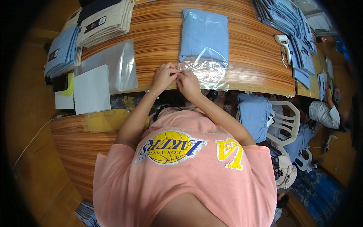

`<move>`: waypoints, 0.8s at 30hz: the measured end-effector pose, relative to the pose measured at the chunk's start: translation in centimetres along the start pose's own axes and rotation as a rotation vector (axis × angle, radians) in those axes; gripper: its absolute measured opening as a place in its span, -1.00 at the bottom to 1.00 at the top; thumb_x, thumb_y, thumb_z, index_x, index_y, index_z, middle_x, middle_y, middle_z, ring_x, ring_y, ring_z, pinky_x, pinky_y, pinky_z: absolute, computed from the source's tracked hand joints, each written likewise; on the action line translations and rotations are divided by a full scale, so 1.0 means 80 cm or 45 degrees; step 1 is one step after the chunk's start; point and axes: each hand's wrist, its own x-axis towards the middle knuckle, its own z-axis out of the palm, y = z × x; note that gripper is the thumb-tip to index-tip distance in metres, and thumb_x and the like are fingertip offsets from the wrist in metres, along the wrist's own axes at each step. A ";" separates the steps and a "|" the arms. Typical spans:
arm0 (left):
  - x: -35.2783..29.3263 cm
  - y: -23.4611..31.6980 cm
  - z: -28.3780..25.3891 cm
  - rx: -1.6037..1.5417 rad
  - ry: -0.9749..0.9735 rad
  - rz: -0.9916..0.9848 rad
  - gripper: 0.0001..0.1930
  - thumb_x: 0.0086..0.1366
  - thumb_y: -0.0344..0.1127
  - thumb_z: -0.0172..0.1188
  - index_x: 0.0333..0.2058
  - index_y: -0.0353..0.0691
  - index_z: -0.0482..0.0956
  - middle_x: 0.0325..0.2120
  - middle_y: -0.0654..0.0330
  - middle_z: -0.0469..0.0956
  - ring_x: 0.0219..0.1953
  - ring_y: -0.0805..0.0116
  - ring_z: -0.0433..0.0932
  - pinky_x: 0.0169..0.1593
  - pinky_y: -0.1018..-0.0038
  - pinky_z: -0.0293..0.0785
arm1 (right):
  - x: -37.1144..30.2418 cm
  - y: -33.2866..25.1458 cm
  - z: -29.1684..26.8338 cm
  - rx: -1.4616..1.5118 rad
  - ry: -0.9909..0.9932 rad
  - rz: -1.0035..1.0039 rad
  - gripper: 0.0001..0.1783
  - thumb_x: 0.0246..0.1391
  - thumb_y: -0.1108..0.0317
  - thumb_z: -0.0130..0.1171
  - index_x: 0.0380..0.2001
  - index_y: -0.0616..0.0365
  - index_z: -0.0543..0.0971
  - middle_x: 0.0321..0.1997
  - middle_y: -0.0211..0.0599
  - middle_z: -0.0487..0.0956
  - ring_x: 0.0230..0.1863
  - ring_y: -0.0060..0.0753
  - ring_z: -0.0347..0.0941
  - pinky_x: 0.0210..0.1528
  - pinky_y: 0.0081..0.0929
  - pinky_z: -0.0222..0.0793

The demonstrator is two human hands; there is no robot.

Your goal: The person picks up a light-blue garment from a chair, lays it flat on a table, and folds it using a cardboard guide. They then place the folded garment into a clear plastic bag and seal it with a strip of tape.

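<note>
A folded light-blue garment point(204, 34) lies on the wood-grain table in front of me, inside a clear plastic bag point(213, 77). The bag's loose, shiny end reaches toward the table's near edge. At the left side of that end, my left hand point(165, 77) and my right hand point(188, 84) come together, fingertips almost touching. Both have their fingers bent in a pinch at the bag's edge. What exactly lies between the fingertips is too small to see. A beaded bracelet point(152, 93) circles my left wrist.
Clear plastic bags point(123, 68) and white sheets point(92, 89) lie to the left, by a stack of beige garments point(107, 24). At the right are piled blue garments point(281, 19) and a white handheld scanner point(283, 43). Below stands a white plastic chair point(289, 121); another person point(324, 113) is at far right.
</note>
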 end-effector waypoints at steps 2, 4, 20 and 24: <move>0.002 0.002 0.002 0.004 0.039 0.030 -0.81 0.01 -0.36 0.18 -0.35 -0.01 0.64 -0.45 0.25 0.44 -0.30 0.24 0.38 -0.18 0.38 0.31 | -0.001 0.000 -0.001 -0.044 -0.017 -0.039 -0.90 -0.22 0.47 0.15 -0.51 0.19 0.49 -0.40 -0.18 0.40 -0.29 -0.09 0.30 -0.25 -0.27 0.25; -0.003 0.003 0.002 0.007 0.050 0.039 -0.81 0.00 -0.38 0.18 -0.35 -0.01 0.64 -0.45 0.25 0.43 -0.30 0.24 0.38 -0.18 0.38 0.30 | -0.006 -0.001 -0.024 0.079 -0.062 -0.184 -0.91 -0.22 0.49 0.14 -0.53 0.18 0.48 -0.41 -0.20 0.38 -0.29 -0.09 0.27 -0.23 -0.28 0.22; 0.032 -0.004 -0.039 0.127 0.106 0.403 -0.80 0.07 -0.53 0.08 -0.29 -0.22 0.52 -0.01 0.13 0.35 0.04 0.12 0.31 0.08 0.29 0.24 | -0.198 0.150 -0.180 -0.247 0.632 0.522 -0.70 -0.18 0.56 0.09 -0.25 0.23 0.46 -0.32 -0.10 0.43 -0.25 -0.06 0.32 -0.17 -0.32 0.25; 0.063 -0.009 -0.048 0.297 -0.056 0.735 -0.84 0.06 -0.48 0.12 -0.33 -0.26 0.51 -0.03 0.13 0.37 0.06 0.14 0.30 0.10 0.29 0.24 | -0.062 0.169 -0.187 -0.506 0.266 -0.168 -0.66 -0.22 0.51 0.14 -0.25 0.13 0.47 -0.09 -0.15 0.42 -0.03 -0.13 0.31 0.00 -0.19 0.21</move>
